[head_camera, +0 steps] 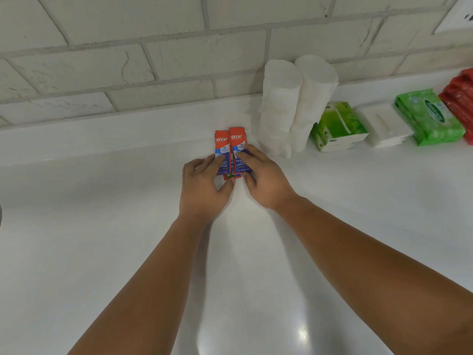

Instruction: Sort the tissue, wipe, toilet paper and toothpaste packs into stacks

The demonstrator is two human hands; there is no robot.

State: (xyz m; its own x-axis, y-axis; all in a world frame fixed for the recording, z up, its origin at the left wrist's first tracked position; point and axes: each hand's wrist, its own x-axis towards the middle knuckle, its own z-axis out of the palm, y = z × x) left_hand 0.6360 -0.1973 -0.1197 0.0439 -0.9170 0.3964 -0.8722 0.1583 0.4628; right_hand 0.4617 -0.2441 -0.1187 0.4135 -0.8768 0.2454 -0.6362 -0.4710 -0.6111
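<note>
While the left hand (202, 185) pinches the left toothpaste box (221, 146), fingers laid over its top and thumb tucked at its near end, the right hand (265, 181) grips the right toothpaste box (237, 142) the same way: fingers curled across the printed face, thumb at the near end. Both boxes lie flat, side by side and touching along their long edges, red ends toward the wall, on the white counter (128, 226) near its middle. A third box (229, 176) peeks out underneath at the near end, between the two thumbs. Only a red-and-green sliver shows, so can't tell how it lies.

Right of the boxes, two tall wrapped toilet paper stacks (280, 103) stand upright, touching each other, close to the brick wall (128, 60). Just beside them to the right come a green tissue box (337, 124), then a white pack (386, 124), then a green wipe pack (430, 116), all in a row, each touching or nearly touching the next. Red packs (460, 98) are piled at the far right, cut off by the frame edge. A white wall socket (458, 14) sits in the top right corner, partly out of view. Both forearms are bare, reaching in from the bottom.
</note>
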